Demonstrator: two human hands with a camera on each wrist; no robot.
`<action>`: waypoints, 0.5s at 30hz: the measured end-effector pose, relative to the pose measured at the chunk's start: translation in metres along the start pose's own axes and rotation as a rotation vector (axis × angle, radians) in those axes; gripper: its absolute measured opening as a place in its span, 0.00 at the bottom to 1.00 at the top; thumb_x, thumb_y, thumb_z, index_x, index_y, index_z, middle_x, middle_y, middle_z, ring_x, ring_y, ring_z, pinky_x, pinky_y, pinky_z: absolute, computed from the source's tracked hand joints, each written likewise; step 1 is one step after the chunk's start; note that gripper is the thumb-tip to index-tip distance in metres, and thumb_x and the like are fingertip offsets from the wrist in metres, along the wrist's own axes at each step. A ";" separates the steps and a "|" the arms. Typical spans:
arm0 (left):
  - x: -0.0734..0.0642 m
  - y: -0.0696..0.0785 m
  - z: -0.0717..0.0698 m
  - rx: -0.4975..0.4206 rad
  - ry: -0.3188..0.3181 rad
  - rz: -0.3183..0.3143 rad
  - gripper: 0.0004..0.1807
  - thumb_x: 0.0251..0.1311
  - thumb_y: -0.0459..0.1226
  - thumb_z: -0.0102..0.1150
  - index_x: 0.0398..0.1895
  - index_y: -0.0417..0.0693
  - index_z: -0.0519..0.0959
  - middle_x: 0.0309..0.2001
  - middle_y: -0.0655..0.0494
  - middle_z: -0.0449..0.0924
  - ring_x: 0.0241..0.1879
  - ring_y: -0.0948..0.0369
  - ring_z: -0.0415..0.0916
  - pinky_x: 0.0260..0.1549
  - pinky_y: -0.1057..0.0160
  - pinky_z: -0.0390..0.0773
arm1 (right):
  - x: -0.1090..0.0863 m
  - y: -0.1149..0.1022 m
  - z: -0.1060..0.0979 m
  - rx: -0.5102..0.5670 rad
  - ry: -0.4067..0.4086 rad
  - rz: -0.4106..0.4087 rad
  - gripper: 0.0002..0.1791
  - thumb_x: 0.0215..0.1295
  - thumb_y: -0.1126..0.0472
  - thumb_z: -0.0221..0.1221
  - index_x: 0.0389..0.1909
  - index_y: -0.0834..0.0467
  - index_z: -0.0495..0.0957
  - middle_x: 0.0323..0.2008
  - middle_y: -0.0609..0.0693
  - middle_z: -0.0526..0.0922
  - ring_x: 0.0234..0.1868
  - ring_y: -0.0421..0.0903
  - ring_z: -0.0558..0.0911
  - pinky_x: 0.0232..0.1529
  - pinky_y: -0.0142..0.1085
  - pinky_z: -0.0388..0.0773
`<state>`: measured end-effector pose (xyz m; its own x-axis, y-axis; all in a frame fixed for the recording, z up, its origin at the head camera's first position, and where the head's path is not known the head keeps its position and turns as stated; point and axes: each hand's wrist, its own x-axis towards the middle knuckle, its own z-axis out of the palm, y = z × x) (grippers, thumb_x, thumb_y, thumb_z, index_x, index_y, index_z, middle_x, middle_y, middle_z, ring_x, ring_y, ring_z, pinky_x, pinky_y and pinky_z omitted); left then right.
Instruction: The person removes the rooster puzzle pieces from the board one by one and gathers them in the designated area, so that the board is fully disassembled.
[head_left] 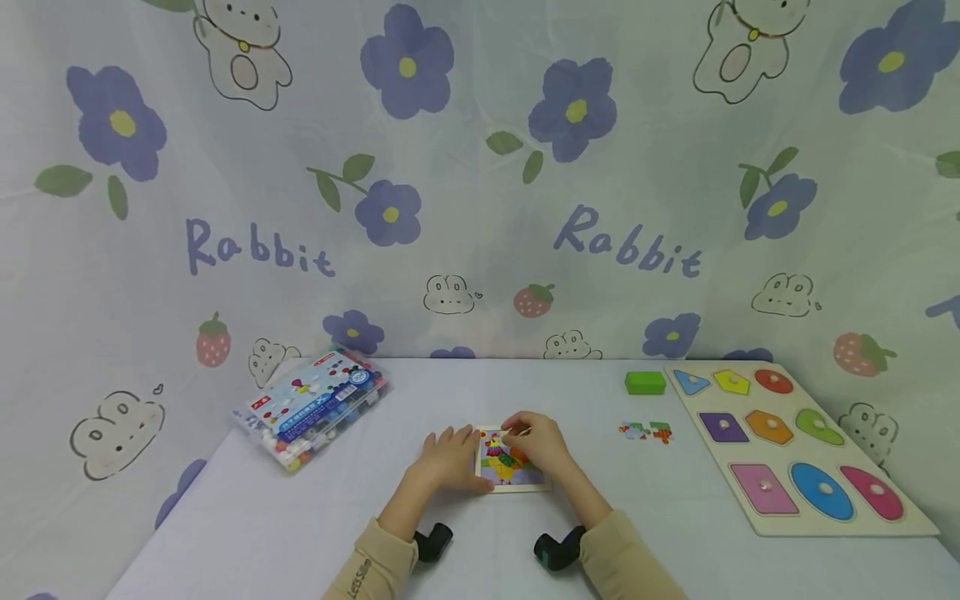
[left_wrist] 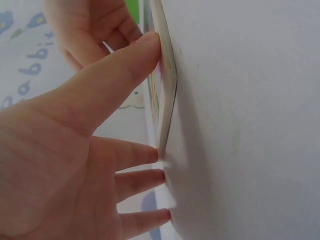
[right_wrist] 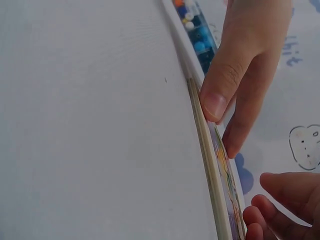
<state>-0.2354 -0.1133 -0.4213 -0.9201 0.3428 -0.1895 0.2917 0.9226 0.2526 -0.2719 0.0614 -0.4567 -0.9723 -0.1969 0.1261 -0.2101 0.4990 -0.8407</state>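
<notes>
Left hand (head_left: 450,460): is touching the puzzle board (head_left: 513,471), fingers spread.
Puzzle board: is lying between the hands.
Right hand (head_left: 542,442): is apparently pinching a small piece (head_left: 526,432) over the board's far side.
Loose pieces (head_left: 660,432): are lying right, nearer that hand.

Head view: even, diffuse light, mild softness. Left wrist view: dimmer, greyish; soft shadow on tabletop (left_wrist: 250,125) beside picture board (left_wrist: 169,82); backdrop (left_wrist: 22,62) blurred. Right wrist view: muted, low contrast.

"Rabbit" twice on cloth (head_left: 480,217), above back edge of table (head_left: 300,533), "Lets Slim" on left sleeve (head_left: 382,558)
</notes>
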 end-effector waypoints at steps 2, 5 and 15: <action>-0.001 0.000 -0.001 -0.005 -0.002 0.004 0.46 0.47 0.56 0.65 0.64 0.38 0.64 0.66 0.42 0.60 0.65 0.40 0.55 0.60 0.36 0.51 | 0.000 -0.001 0.002 -0.036 -0.011 0.003 0.05 0.54 0.65 0.64 0.32 0.59 0.81 0.25 0.47 0.79 0.29 0.41 0.77 0.30 0.32 0.74; -0.002 0.001 -0.002 -0.015 -0.004 0.007 0.46 0.47 0.55 0.65 0.64 0.38 0.64 0.66 0.42 0.60 0.65 0.39 0.55 0.60 0.36 0.51 | -0.001 -0.003 0.005 -0.108 -0.023 -0.003 0.05 0.54 0.63 0.64 0.32 0.58 0.81 0.24 0.45 0.78 0.28 0.40 0.75 0.30 0.32 0.73; 0.003 -0.003 0.003 0.018 0.002 0.009 0.47 0.46 0.57 0.65 0.65 0.39 0.63 0.66 0.43 0.61 0.64 0.40 0.55 0.60 0.37 0.52 | -0.002 -0.011 0.012 -0.359 -0.042 -0.040 0.08 0.50 0.58 0.68 0.27 0.59 0.82 0.23 0.45 0.72 0.26 0.40 0.69 0.27 0.31 0.67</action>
<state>-0.2381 -0.1145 -0.4259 -0.9179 0.3508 -0.1854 0.3047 0.9225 0.2371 -0.2664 0.0460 -0.4539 -0.9591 -0.2532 0.1268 -0.2777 0.7536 -0.5958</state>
